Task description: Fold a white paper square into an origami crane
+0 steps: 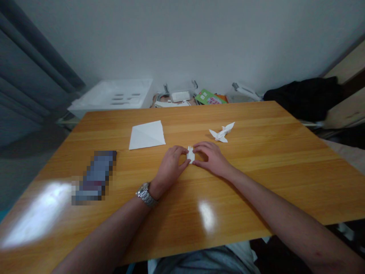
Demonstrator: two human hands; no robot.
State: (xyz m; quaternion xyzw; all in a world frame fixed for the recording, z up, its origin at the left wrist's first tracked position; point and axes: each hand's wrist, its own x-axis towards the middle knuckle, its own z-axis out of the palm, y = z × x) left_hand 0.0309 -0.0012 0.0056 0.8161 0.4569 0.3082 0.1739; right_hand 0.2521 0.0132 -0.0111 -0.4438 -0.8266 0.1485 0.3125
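A small white piece of folded paper (191,155) is held at the middle of the wooden table, with pointed tips at its far end. My left hand (171,161) pinches its left edge between thumb and fingers. From the other side, my right hand (212,158) grips the right edge in the same way. Beyond my right hand lies a folded paper bird (222,133) with spread wings. A flat white sheet of paper (147,135) with faint crease lines rests beyond my left hand. Fingertips cover the side edges of the folded paper.
A blurred-out phone-like object (95,175) lies on the left of the wooden table (251,152). Past the far edge are a white plastic tray (114,95), a green booklet (209,97) and assorted items. Black cloth (305,99) is heaped at the right.
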